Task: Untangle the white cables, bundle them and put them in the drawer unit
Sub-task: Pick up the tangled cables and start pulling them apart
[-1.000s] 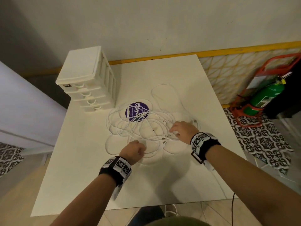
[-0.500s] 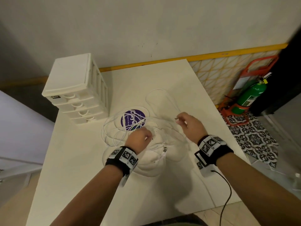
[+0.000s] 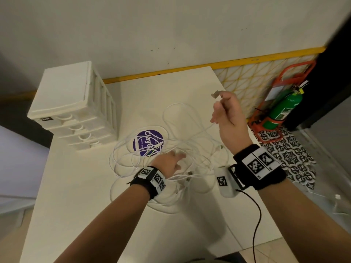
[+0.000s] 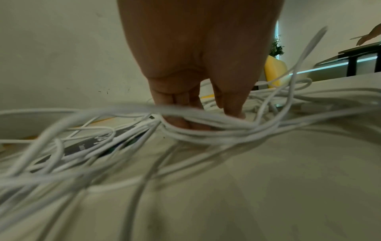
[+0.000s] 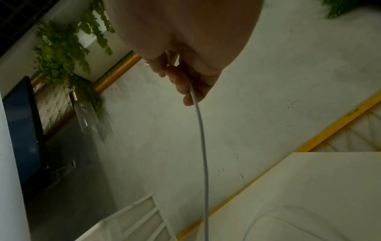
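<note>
A tangle of white cables (image 3: pixel 152 158) lies in the middle of the white table (image 3: pixel 76 196), partly over a round purple sticker (image 3: pixel 148 142). My left hand (image 3: pixel 177 156) rests flat on the tangle with its fingers (image 4: pixel 181 120) stretched out; strands cross over them. Above the table, my raised right hand (image 3: pixel 220 103) pinches one cable near its plug (image 3: pixel 215 94), and the cable (image 5: pixel 201 130) hangs from the curled fingers down to the pile. At the table's far left corner stands the white drawer unit (image 3: pixel 72 103), all drawers closed.
The table's far edge meets a wall with a yellow strip (image 3: pixel 247 59). A green fire extinguisher (image 3: pixel 283 109) in a red stand is on the floor to the right. A black wire (image 3: pixel 256 215) trails from my right wrist across the table's near right part.
My right hand has risen from the tangle with a cable end, drawing that cable up and to the right. My left hand has gone from curled to flat on the pile.
</note>
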Available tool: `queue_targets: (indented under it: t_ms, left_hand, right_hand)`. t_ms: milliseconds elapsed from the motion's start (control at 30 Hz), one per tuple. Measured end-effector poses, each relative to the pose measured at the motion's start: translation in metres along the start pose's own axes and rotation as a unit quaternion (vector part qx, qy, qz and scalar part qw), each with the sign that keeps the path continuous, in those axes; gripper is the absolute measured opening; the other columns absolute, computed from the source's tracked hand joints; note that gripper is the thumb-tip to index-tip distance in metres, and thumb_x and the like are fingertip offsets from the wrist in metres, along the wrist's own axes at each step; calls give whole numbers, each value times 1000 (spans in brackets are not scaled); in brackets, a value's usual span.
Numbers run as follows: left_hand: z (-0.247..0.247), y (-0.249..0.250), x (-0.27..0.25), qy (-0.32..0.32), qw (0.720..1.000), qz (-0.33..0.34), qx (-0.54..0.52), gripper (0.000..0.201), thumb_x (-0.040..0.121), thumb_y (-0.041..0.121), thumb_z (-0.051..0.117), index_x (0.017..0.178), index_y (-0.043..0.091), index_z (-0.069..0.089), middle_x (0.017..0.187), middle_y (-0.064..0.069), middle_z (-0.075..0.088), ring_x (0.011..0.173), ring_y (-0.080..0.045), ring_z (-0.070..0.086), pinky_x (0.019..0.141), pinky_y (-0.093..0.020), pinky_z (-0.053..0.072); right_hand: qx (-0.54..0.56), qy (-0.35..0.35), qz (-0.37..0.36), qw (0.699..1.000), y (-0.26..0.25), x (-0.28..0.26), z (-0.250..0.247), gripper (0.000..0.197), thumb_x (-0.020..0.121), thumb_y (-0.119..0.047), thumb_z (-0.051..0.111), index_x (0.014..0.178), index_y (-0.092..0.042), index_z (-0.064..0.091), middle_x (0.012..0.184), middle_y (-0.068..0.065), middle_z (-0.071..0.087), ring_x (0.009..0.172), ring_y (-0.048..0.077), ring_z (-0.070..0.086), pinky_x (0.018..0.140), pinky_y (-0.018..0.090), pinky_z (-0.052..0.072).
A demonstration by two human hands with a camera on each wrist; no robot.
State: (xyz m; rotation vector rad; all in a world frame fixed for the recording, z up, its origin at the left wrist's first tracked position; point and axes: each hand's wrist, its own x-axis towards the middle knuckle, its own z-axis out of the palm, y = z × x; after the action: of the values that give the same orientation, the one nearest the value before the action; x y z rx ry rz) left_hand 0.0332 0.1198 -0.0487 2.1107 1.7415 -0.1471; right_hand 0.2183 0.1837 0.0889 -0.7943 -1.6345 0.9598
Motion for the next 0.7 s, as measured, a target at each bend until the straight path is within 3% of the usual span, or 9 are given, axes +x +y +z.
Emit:
queue_targets:
  t_ms: [100, 200, 267, 333, 400, 467, 533, 633, 700]
  left_hand:
    - [0, -1, -1, 7, 1000, 1, 26, 40, 94, 30, 48, 133, 25, 42, 125, -12, 51, 104, -34, 57, 78, -35, 45]
    - [0, 1, 3, 17, 998, 7, 56, 27, 94, 26, 50, 118, 14, 50, 119, -12, 49, 101, -32, 58, 72, -32, 39]
    - [-1, 3, 3, 29, 996, 20, 80, 22, 94, 25, 53, 111, 12, 52, 118, -11, 50, 103, -31, 56, 77, -36, 42]
    - [-6, 2, -2, 57, 996, 29, 61, 24, 93, 29, 53, 111, 14, 57, 120, -8, 52, 106, -28, 55, 86, -38, 41]
    - [-11, -3, -8, 124, 992, 26, -28, 20, 90, 29, 58, 102, 14, 64, 111, -3, 60, 101, -25, 58, 89, -38, 39]
    - [-19, -9, -15, 219, 970, 15, -100, 11, 84, 23, 66, 83, 12, 66, 90, -2, 66, 84, -26, 62, 82, -43, 45]
    - [-25, -13, -20, 274, 954, 15, -119, 10, 78, 18, 70, 75, 10, 64, 75, -3, 65, 70, -28, 60, 69, -46, 51]
    - [-31, -8, -24, 249, 964, 57, -77, 13, 74, 5, 74, 85, 11, 72, 73, -7, 63, 69, -29, 60, 63, -37, 53]
    - [-33, -8, -27, 239, 967, 57, -73, 15, 75, 2, 72, 85, 13, 74, 71, -9, 59, 69, -30, 59, 60, -38, 52]
  right_hand:
    - [-27, -5, -7, 1000, 3, 6, -2, 22, 94, -29, 45, 113, -19, 47, 75, 2, 42, 66, 14, 43, 65, 31, 43]
    - [-92, -48, 22, 994, 18, 1, -1, 18, 92, -19, 55, 109, -13, 55, 64, -8, 32, 60, 7, 35, 62, 18, 35]
    - [-119, -75, 46, 989, 30, -5, -3, 16, 88, -8, 58, 101, -16, 60, 58, -7, 31, 54, 8, 32, 57, 17, 32]
    - [-127, -98, 76, 984, 38, -10, -8, 23, 82, 1, 59, 94, -18, 65, 54, -9, 40, 50, 7, 34, 55, 17, 31]
    - [-142, -138, 101, 975, 43, -16, -10, 23, 80, 3, 59, 91, -15, 67, 57, -15, 56, 50, 4, 44, 57, 12, 34]
    - [-174, -192, 106, 960, 48, -25, -7, 18, 81, -5, 62, 90, -19, 69, 69, -23, 65, 55, 3, 53, 60, 15, 42]
    - [-200, -244, 108, 943, 54, -33, 2, 11, 84, -20, 63, 92, -25, 70, 89, -15, 71, 71, 6, 62, 73, 24, 50]
    - [-258, -315, 124, 905, 61, -43, 17, 20, 86, -36, 62, 100, -24, 71, 95, -10, 69, 79, 3, 58, 70, 13, 43]
    - [-322, -372, 161, 856, 63, -48, 22, 28, 86, -43, 60, 102, -22, 70, 98, -6, 69, 84, 8, 58, 67, 11, 39]
